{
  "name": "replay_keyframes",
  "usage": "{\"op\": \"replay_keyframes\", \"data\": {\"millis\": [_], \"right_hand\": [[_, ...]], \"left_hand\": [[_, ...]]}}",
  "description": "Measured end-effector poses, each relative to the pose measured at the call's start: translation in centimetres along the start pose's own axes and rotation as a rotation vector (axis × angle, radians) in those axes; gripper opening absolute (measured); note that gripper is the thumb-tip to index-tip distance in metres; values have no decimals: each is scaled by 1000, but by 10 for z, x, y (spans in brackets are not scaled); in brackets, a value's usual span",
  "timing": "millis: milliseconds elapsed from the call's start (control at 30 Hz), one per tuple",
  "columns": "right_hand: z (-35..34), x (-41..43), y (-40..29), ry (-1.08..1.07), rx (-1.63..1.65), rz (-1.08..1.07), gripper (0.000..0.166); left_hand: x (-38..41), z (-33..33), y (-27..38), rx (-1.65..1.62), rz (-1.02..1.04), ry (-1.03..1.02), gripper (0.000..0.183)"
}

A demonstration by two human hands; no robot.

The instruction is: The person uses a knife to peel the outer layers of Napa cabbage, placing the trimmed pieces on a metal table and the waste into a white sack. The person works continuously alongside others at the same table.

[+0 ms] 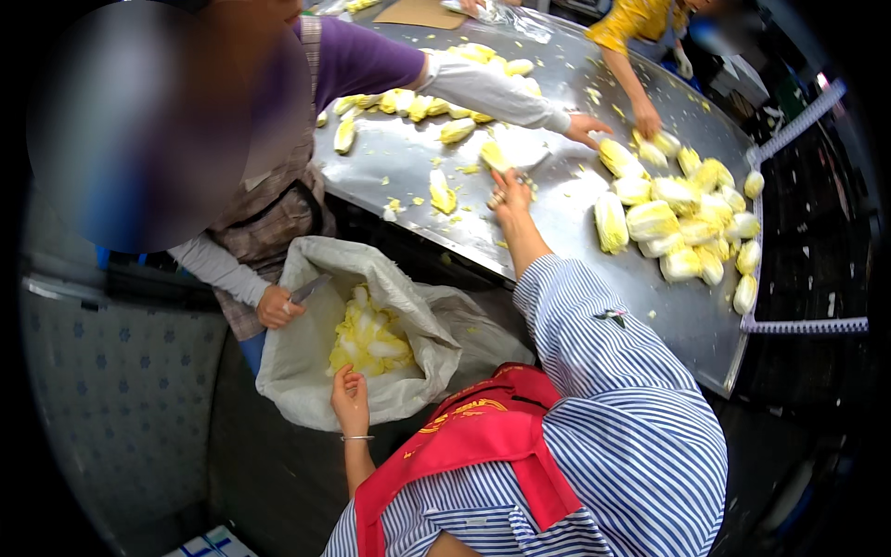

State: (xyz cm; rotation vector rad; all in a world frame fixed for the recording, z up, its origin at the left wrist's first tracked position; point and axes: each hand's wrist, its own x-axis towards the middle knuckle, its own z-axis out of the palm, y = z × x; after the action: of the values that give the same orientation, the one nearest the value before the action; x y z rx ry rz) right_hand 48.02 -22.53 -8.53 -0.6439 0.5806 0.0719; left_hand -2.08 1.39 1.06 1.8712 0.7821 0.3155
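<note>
My left hand [350, 400] is over the near rim of a white woven sack [292, 379], its fingers loosely curled and nothing seen in them. Inside the sack lies a heap of yellow-white cabbage leaves [372, 334]. My right hand [514, 198] reaches over the metal table [557, 216] and appears closed on a knife, whose pale blade [534, 161] slants away past the fingers. A trimmed napa cabbage heart [494, 156] lies right at those fingertips. Left of that hand is another cabbage heart [443, 192] with loose leaves.
A co-worker's hand [278, 308] holds a knife [310, 288] beside the sack; their other hand [586, 129] reaches toward the cabbage pile [679, 209]. Another person's hand [647, 120] touches cabbages across the table. More cabbage hearts [418, 104] lie farther back, near a cardboard sheet [420, 12].
</note>
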Motion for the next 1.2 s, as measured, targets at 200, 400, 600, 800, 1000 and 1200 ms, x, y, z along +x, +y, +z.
{"op": "replay_keyframes", "data": {"millis": [200,400,600,800,1000,1200], "right_hand": [[-54,-77,0,-116,37,153,34],[-137,-220,-83,-128,-191,82,27],[-212,-259,-155,-20,-484,-16,22],[-242,-264,-204,92,-621,-91,20],[-236,-253,-200,92,-668,-127,19],[-177,-247,-152,-143,-985,-119,25]], "left_hand": [[31,59,36,18,80,-214,29],[94,209,137,-181,143,-665,24],[116,462,203,-148,1,-875,71],[120,597,229,531,151,-695,93],[114,519,206,-321,-349,-882,63],[98,286,175,-1058,-283,-919,55]]}}
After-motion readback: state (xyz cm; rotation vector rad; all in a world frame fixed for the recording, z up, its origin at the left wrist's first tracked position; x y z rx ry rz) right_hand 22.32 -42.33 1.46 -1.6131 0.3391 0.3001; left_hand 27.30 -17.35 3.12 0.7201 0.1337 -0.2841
